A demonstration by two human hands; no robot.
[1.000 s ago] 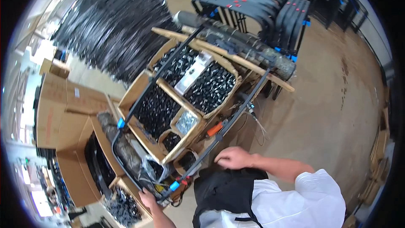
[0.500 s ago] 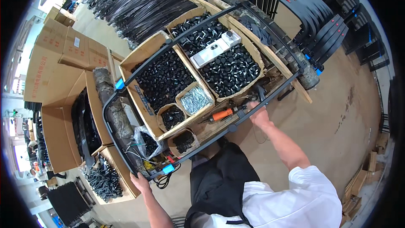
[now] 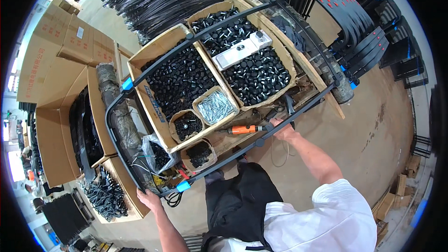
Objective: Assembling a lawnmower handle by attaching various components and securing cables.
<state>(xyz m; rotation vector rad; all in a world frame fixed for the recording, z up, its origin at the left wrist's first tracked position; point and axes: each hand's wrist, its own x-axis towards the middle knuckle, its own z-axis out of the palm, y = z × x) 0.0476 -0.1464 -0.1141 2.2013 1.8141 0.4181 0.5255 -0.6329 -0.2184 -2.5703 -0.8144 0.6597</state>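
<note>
A black tubular metal frame (image 3: 219,165) with rounded corners and blue tape pieces lies over the parts bins. My left hand (image 3: 150,199) is closed around its near left corner. Along the near bar, toward the right, my right hand (image 3: 284,130) is closed on the frame, its fingertips partly hidden. An orange power screwdriver (image 3: 243,129) lies just left of my right hand, on the wooden bench. Under the frame, boxes hold black round-headed screw feet (image 3: 254,77), black plastic caps (image 3: 182,79) and silver pins (image 3: 214,107). A white metal block (image 3: 241,51) rests on the screw feet.
Open cardboard boxes (image 3: 56,130) stand at the left, beside a bundle of black cords (image 3: 105,196). Wrapped rolls (image 3: 108,81) flank the bins. Plastic-wrapped black tubes (image 3: 163,0) are piled at the back. Curved black panels (image 3: 326,0) stack at the far right.
The frame's left end and my left hand have shifted slightly left in view. My right hand sits a little closer to the orange screwdriver. Both hands stay at the frame.
</note>
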